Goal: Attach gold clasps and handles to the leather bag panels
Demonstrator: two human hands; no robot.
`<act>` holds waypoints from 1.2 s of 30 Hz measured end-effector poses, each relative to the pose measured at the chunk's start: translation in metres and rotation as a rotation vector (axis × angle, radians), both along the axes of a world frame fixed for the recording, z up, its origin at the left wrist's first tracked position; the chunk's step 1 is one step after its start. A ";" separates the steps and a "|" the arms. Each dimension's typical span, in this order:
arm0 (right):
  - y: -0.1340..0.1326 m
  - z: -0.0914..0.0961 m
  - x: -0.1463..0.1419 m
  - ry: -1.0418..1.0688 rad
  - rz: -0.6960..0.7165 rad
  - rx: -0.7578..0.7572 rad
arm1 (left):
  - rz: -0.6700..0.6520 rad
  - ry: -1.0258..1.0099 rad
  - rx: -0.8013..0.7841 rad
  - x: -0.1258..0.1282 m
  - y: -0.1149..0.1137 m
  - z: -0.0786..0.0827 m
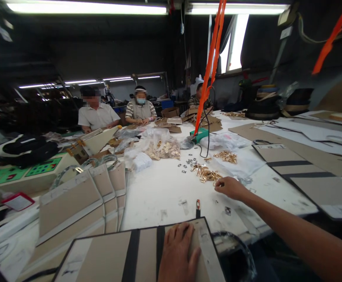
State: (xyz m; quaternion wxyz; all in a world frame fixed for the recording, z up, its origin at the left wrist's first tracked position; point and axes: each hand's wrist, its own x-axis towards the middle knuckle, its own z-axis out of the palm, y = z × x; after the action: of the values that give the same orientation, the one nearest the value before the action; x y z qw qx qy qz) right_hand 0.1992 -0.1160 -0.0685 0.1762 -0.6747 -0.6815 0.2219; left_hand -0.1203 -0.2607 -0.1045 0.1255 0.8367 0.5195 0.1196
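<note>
Work table: it is white, marked with some dark stains; its bare part [147, 203] shows in the middle.
Room: the walls are dark, with long ceiling lights [89, 7] and a bright window [238, 43]; three people [97, 113] are at the far side.
Hanging strips: orange strips [207, 78] come down to a green box [200, 135] on the table.
Left side: several similar boards [71, 199] lie overlapped like a fan.
Panel: the beige panel [106, 254] lies at the near edge, directly before the person; it has dark borders, two dark bands and whitish end strips, and a short dark tab [198, 211] stands out from its far edge.
Brass pieces: small, shiny brass pieces [207, 173] lie in a loose heap beyond the panel.
Left hand: the left hand [177, 250] rests flat upon the panel, fingers extended and near together, grasping nothing.
Right hand: the right hand [229, 188] is at the heap's near right edge, thumb and fingertips brought close; whether a piece is between them, I cannot tell.
</note>
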 end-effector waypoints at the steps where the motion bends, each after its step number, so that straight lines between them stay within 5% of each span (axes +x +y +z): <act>1: 0.005 0.000 0.000 -0.003 0.006 0.005 | 0.000 -0.001 -0.002 0.000 0.000 -0.001; 6: 0.018 0.009 0.031 -0.034 -0.058 0.017 | -0.003 -0.023 0.064 0.000 0.002 -0.008; 11: -0.013 0.011 0.060 -0.110 -0.083 -0.035 | -0.011 -0.038 0.077 0.005 0.000 -0.004; 19: -0.070 -0.029 0.028 -0.291 -0.037 -0.074 | -0.033 -0.064 0.037 0.012 -0.005 0.005; 36: -0.092 -0.033 0.008 -0.202 -0.098 0.015 | -0.016 -0.108 0.089 0.011 -0.015 0.006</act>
State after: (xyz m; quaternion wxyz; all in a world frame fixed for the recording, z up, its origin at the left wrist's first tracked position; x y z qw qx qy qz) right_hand 0.2074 -0.2079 -0.1012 0.1224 -0.7248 -0.6636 0.1389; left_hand -0.1092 -0.2753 -0.0985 0.1171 0.8379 0.4993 0.1866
